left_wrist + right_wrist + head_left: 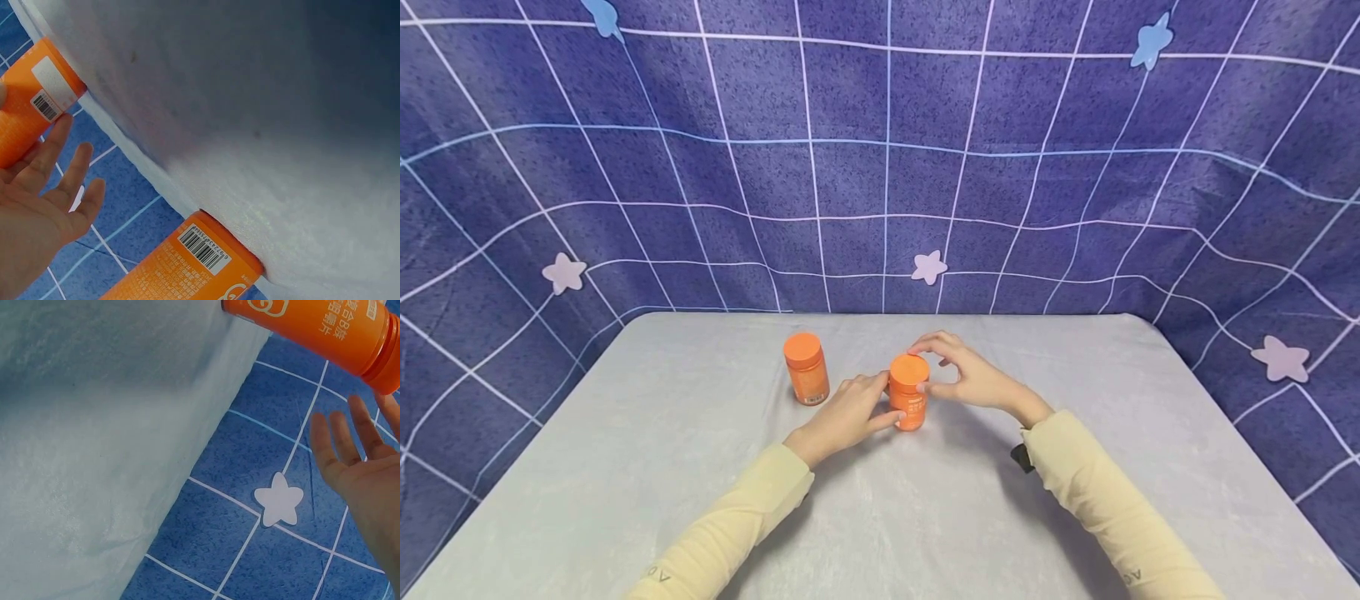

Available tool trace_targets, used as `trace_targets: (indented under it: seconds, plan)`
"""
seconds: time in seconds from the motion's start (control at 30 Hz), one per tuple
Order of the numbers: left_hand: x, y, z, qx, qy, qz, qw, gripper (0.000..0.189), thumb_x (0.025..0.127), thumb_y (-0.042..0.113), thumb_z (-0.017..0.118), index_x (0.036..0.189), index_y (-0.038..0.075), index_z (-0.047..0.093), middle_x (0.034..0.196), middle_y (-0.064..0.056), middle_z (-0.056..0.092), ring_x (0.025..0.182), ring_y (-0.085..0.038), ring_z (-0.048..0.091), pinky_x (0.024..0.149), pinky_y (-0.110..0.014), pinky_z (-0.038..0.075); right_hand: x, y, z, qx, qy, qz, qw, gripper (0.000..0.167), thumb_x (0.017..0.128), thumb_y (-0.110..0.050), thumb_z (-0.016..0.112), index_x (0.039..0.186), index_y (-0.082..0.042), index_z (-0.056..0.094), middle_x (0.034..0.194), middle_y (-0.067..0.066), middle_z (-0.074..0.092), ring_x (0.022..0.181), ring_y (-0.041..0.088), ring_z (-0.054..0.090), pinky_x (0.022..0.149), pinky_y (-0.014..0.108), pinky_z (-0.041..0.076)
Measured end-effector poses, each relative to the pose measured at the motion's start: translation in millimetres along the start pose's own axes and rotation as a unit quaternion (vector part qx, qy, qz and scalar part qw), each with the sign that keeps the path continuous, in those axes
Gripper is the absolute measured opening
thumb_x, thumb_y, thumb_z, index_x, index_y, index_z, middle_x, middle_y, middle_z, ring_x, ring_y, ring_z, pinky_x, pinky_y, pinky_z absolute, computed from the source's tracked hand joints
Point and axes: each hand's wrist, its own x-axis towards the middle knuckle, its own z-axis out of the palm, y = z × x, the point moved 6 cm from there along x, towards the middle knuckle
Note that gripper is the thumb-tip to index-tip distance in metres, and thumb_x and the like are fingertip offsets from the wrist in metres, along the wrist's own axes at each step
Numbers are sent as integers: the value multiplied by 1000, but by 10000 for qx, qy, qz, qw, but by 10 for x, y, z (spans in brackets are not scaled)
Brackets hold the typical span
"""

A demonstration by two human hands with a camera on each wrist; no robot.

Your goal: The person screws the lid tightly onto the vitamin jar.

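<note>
An orange pill bottle (pixel 912 410) with a screw lid (pixel 909 372) stands upright on the table. My left hand (pixel 844 414) holds its body, thumb at the front and fingers on the far side. In the left wrist view that hand's lower fingers spread loosely beside the bottle (pixel 25 106). Up at the lid, my right hand (pixel 973 377) pinches the rim between thumb and forefinger. Its other fingers reach out free below the lid (pixel 382 369) in the right wrist view. A second orange bottle (pixel 807 372), lid on, stands to the left, touched by neither hand.
A pale grey cloth covers the table (pixel 662 467). Behind it and at both sides hangs a blue curtain (pixel 850 183) with grid lines and stars. The second bottle is close beyond my left hand.
</note>
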Motion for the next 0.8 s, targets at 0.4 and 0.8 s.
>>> trace_targets:
  seconds: [0.4,0.8]
  plan:
    - [-9,-5,1,77,77,64,9999,44,85,40,61,113,8,50,99,-8,66,92,-23,59,85,-44,43,-35,-5,57,-520,922,63,9944,46,74,-27,75,110,-11,52,117,4,52,112,19,45,88,41,42]
    - [-8,-6,2,70,102,76,9999,43,85,40,61,113,9,49,98,-7,66,92,-22,60,85,-43,44,-47,-27,74,-676,1082,274,9914,46,73,-29,75,105,-11,49,113,3,51,107,20,45,88,38,38]
